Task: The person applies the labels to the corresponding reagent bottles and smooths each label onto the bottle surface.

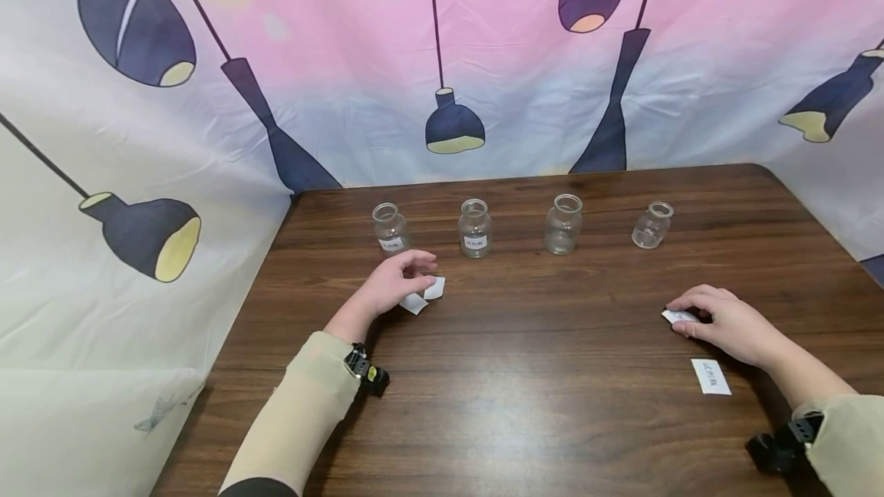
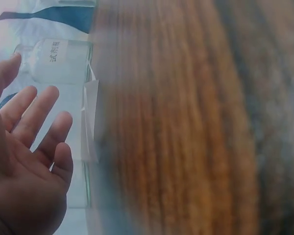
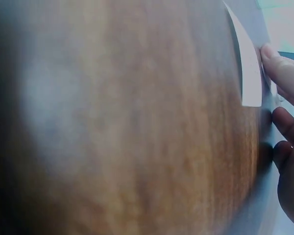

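Observation:
My left hand (image 1: 397,280) hovers with relaxed fingers over two small white paper pieces (image 1: 434,288) on the table, just in front of a labelled glass jar (image 1: 390,227). In the left wrist view its fingers are spread and hold nothing, with the folded paper (image 2: 91,115) beyond them. On the right side, my right hand (image 1: 732,324) pinches a white paper label (image 1: 678,317) by its edge, low at the tabletop; the fingers partly hide it. Nearer the front lies another printed paper label (image 1: 711,376), flat and slightly curled in the right wrist view.
A second labelled glass jar (image 1: 475,230) stands along the back of the wooden table (image 1: 525,374). To its right are a plain glass jar (image 1: 563,225) and a smaller plain jar (image 1: 652,226). A lamp-patterned cloth (image 1: 373,60) hangs behind the table.

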Motion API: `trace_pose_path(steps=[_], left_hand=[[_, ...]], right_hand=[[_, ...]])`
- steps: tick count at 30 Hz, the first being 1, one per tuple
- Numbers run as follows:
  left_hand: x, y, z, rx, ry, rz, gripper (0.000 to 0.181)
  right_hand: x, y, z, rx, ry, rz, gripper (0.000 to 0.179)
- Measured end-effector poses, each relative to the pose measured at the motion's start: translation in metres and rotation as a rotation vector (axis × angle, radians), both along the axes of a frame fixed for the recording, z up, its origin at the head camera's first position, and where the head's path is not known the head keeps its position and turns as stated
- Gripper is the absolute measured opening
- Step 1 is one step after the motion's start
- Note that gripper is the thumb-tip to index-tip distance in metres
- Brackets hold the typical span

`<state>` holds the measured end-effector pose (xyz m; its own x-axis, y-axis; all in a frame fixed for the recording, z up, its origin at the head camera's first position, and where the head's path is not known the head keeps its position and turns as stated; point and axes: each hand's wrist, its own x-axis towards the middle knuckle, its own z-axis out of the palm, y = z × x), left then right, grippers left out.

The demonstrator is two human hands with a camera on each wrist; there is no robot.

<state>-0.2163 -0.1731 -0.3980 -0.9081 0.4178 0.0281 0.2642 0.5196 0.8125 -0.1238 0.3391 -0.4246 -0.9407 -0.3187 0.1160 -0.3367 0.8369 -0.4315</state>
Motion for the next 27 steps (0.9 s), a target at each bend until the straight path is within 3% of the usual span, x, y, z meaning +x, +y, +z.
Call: trace_pose_path(steps=[4,9,18,27], left_hand=[[0.001,0.004,0.002,0.003,-0.003,-0.009,0.040],[0.001,0.012,0.006,-0.023,0.022,-0.041,0.041],[0.001,0.029,0.009,-0.041,0.036,-0.081,0.040],[0.001,0.050,0.013,-0.019,0.038,-0.125,0.037]], right_hand=[[0.000,-0.003,0.001,0.001,-0.005,-0.006,0.023],[-0.004,-0.009,0.002,-0.017,0.056,-0.010,0.020],[-0.019,-0.031,0.012,-0.057,0.058,-0.013,0.025],[-0.035,-0.062,0.022,-0.121,0.126,0.027,0.020]])
